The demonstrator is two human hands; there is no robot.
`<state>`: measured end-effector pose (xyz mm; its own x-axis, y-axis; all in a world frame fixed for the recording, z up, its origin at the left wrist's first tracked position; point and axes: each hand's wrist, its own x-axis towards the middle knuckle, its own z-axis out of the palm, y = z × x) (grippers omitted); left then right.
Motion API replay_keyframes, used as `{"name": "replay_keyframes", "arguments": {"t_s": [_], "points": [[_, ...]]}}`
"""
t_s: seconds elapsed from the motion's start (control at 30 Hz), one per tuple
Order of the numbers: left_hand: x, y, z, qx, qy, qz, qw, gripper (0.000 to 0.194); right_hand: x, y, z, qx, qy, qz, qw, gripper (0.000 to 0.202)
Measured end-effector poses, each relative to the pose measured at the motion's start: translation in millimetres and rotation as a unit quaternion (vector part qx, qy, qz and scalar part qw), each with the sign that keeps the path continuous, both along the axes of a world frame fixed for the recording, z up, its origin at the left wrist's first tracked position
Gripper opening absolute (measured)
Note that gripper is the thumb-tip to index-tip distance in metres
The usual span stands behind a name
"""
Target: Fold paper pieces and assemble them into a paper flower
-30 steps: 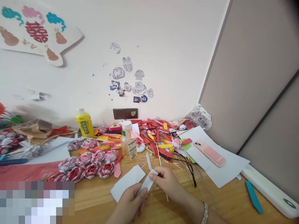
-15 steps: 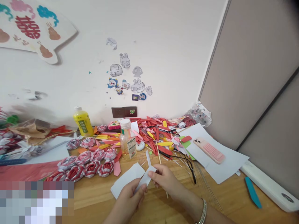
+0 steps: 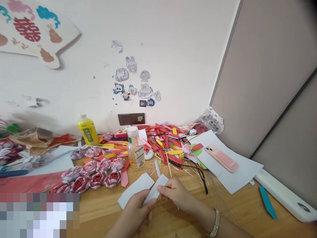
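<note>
Between my two hands is a small strip of white paper. My left hand pinches its lower left end between thumb and fingers. On its right edge, my right hand presses with the thumb, fingers curled behind. A stack of white paper pieces lies on the table just beyond my left hand. Past the strip, a narrow white paper sliver rests on the wood. A thin wooden stick runs from the scrap pile toward my right hand, partly hidden by it.
Rolled red-and-white paper roses lie in rows at left. A clear bottle and a yellow drink bottle stand behind. Red and yellow paper strips heap along the wall. At right are a phone on white sheets and a teal blade-shaped piece.
The held paper has turned and shows a broader flat face. My right hand has shifted slightly right and down. The camera view has moved a little.
</note>
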<state>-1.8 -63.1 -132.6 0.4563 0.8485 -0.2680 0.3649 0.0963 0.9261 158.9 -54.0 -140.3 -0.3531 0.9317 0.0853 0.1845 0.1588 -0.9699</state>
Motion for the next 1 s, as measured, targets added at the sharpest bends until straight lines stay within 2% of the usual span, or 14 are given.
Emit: {"name": "replay_keyframes", "arguments": {"t_s": [0.13,0.23,0.4,0.57,0.73,1.0], "points": [[0,-1,1.3,-0.006,0.006,0.017,1.000,0.038,4,1,2.1,0.012,-0.008,-0.044,0.999,0.055],[1,-2,2.4,-0.017,-0.014,0.018,1.000,0.039,7,2,4.7,0.038,-0.005,-0.048,0.998,0.054],[1,0,-2.0,-0.005,-0.039,0.007,0.999,0.038,12,6,2.7,0.030,0.001,-0.093,0.995,0.050],[-2,4,-12.1,-0.011,-0.043,0.026,0.999,0.037,15,9,3.2,0.046,-0.007,-0.089,0.995,0.049],[-2,7,-10.5,-0.030,-0.057,0.027,0.998,0.037,16,12,2.4,0.094,-0.014,-0.106,0.990,0.049],[-3,11,-7.7,-0.037,-0.074,0.066,0.994,0.044,17,16,-2.6,0.055,0.003,-0.132,0.990,0.050]]}}
